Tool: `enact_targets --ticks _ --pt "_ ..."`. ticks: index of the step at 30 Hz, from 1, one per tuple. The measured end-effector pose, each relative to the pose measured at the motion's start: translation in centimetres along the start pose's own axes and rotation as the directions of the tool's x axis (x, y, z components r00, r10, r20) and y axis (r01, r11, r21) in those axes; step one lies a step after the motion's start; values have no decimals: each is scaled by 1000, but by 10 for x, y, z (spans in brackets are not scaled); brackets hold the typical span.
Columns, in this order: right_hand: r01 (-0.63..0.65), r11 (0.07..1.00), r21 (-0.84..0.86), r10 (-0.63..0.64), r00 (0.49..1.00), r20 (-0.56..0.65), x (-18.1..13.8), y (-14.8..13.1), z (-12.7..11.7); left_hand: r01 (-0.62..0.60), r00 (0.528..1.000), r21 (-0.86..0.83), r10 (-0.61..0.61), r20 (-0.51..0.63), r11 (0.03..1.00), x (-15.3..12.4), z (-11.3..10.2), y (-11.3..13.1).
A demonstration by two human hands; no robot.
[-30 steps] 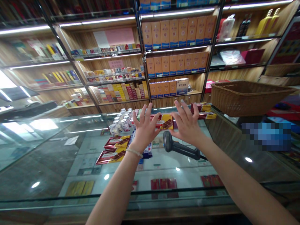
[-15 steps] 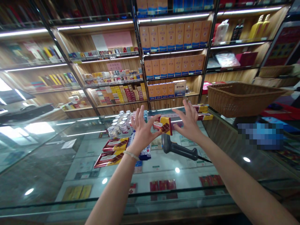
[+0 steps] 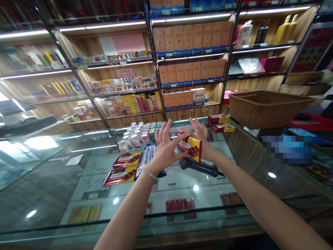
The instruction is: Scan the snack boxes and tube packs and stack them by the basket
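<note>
1. Chocolate bar [image 3: 194, 148], red and yellow, is held up tilted over the middle of the glass counter [image 3: 208, 205], its printed face toward the camera.
2. The left hand [image 3: 166, 149], with a pale bracelet [image 3: 148, 173] at the wrist, pinches the bar's left end between thumb and forefinger; its other fingers are spread.
3. The right hand [image 3: 205, 144] is partly hidden behind the bar's right end, some fingers raised; whether it grips the bar, I cannot tell.
4. A dark scanner [image 3: 201, 167] lies just below the bar in view, its head partly covered.
5. Left of the left hand, two flat bars [image 3: 122, 175] lie beside blue packets [image 3: 147, 154].
6. Small bottles [image 3: 135, 139] stand in rows toward the counter's far edge.
7. Stacked bars [image 3: 222, 127] sit by its far right corner, near a wicker basket [image 3: 257, 114].
</note>
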State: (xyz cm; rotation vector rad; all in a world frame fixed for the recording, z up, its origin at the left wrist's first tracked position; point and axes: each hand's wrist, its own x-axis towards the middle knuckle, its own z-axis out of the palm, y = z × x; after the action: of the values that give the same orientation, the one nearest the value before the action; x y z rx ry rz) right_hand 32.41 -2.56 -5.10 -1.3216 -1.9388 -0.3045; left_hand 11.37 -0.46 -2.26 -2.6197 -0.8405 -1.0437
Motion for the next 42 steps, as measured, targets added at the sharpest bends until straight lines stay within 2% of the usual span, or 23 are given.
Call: enact_targets --ticks 6,12,20,28,32,36,42 --pt "8 1000 -1 -8 1000 0 0 1 2 34 999 -28 -34 8 999 2 -3 5" --pt "32 996 -85 -32 999 1 1 -1 -11 79 997 -47 -78 25 996 4 -9 7" --pt "62 983 -172 -73 996 -55 0 4 -26 96 995 -37 -96 23 995 0 -16 -9" --pt "77 974 -211 -94 993 -72 0 1 -32 109 994 -90 -108 25 990 -5 -8 -24" --pt "50 966 -253 -76 993 -92 1 3 -36 133 989 -104 -139 -46 986 -5 -5 -32" --pt "38 950 -311 -71 993 -96 2 9 -41 160 977 -34 -163 -136 987 -4 -9 -35" --pt "52 927 -371 -84 994 -72 1 10 -41 145 989 184 -136 -61 972 -2 -21 -30"
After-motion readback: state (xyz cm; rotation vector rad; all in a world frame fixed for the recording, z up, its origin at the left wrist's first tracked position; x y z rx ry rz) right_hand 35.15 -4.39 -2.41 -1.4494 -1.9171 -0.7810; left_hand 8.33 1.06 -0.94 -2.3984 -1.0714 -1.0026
